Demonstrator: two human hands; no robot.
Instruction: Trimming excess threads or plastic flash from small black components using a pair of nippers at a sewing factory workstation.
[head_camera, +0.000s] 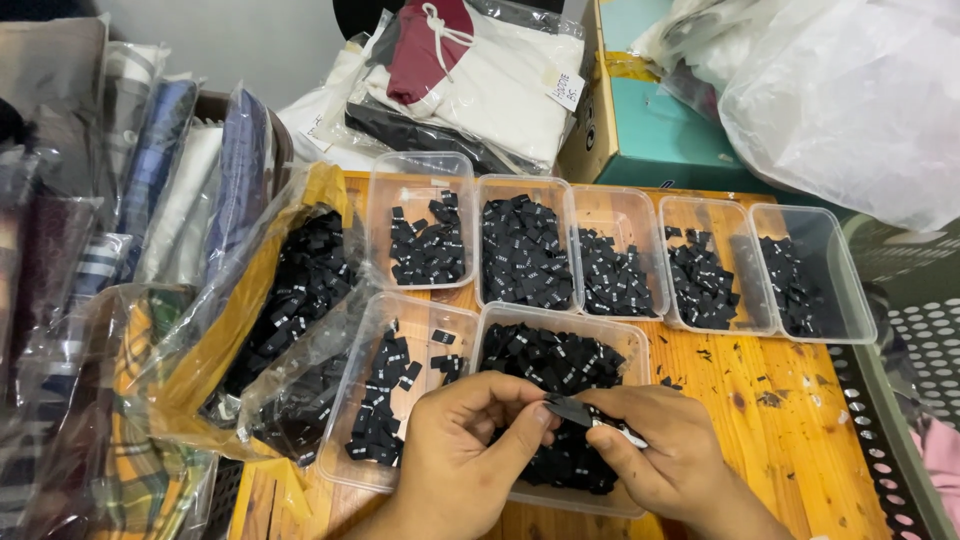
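My left hand (465, 450) and my right hand (660, 455) meet over a clear plastic tub (632, 345) full of small black fabric labels. Together they pinch one small black label (570, 408) between thumbs and forefingers. The right hand also seems to hold a thin metal tool (622, 432) under the fingers. Beside it on the left stands another clear tub (372, 330), partly filled with the same black labels.
Several more clear tubs of black labels (525, 250) line the back of the wooden table (790, 420). A plastic bag of black labels (300, 290) lies at left among bagged folded garments (150, 170). A teal box (650, 120) and bagged clothes (470, 70) stand behind.
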